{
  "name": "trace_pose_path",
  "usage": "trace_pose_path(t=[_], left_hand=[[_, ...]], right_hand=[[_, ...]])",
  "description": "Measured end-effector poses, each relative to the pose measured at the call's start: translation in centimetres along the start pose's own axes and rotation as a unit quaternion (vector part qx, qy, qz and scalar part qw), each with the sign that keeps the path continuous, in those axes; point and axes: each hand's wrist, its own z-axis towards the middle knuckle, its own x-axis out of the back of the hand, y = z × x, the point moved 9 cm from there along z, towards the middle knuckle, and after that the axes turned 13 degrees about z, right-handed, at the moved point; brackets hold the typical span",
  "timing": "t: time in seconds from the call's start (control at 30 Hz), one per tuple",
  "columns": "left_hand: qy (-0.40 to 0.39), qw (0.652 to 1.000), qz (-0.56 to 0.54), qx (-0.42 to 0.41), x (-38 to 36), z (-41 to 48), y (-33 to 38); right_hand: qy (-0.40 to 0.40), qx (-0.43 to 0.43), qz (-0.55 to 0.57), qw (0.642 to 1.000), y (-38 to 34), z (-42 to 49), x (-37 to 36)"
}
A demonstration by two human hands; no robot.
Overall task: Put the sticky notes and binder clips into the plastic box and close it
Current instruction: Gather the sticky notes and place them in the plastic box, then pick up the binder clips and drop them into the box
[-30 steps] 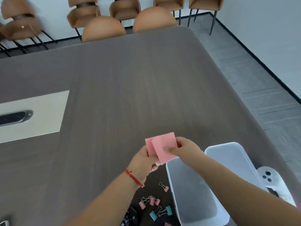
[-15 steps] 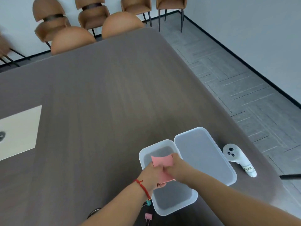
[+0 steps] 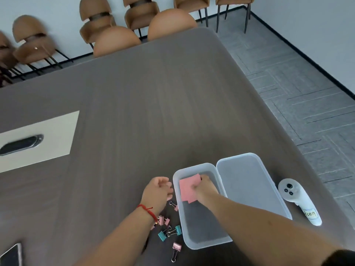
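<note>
A translucent plastic box [image 3: 203, 240] lies open near the table's front right, its hinged lid [image 3: 247, 183] flat beside it on the right. My right hand [image 3: 204, 187] is inside the box's far end, fingers on the pink sticky notes [image 3: 188, 188] that rest on the box floor. My left hand [image 3: 158, 191] hovers just left of the box, fingers loosely curled and holding nothing. Several pink and teal binder clips [image 3: 169, 230] lie on the table left of the box, under my left wrist.
A white controller [image 3: 299, 200] lies right of the lid, close to the table edge. A phone [image 3: 11, 255] sits at the front left corner. A beige inset panel [image 3: 38, 139] with a dark oval grommet is at the left. Brown chairs [image 3: 115, 41] line the far side.
My hands carried the pink sticky notes down from above the table into the box. My left hand has let go and moved to the box's left; my right hand stays on the notes.
</note>
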Motion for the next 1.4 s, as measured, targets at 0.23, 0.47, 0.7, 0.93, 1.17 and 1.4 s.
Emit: trace_pose_path(t=[0.23, 0.47, 0.7, 0.93, 1.17, 1.4], left_hand=[[0.016, 0.951, 0.308, -0.017, 2.8, 0.4, -3.2], [-0.144, 0.768, 0.622, -0.053, 0.2, 1.2, -6.1], [-0.208, 0.682, 0.698, -0.072, -2.2, 1.2, -9.1], [-0.195, 0.648, 0.729, -0.106, -3.0, 2.1, -9.8], [-0.206, 0.661, 0.708, -0.142, -3.6, 1.5, -9.2], [-0.223, 0.631, 0.723, -0.170, -3.8, 1.6, -9.3]], right_hand=[[-0.007, 0.096, -0.210, 0.973, -2.0, -3.6, -0.4], [-0.131, 0.410, -0.189, 0.882, -7.4, -14.1, -4.9], [-0.290, 0.389, -0.490, 0.724, -0.6, -17.0, -13.2], [-0.106, 0.171, -0.538, 0.818, 4.0, -11.6, -16.2], [-0.066, 0.136, -0.532, 0.833, 4.5, -11.3, -16.2], [-0.065, 0.176, -0.483, 0.855, 4.0, -11.4, -15.9]])
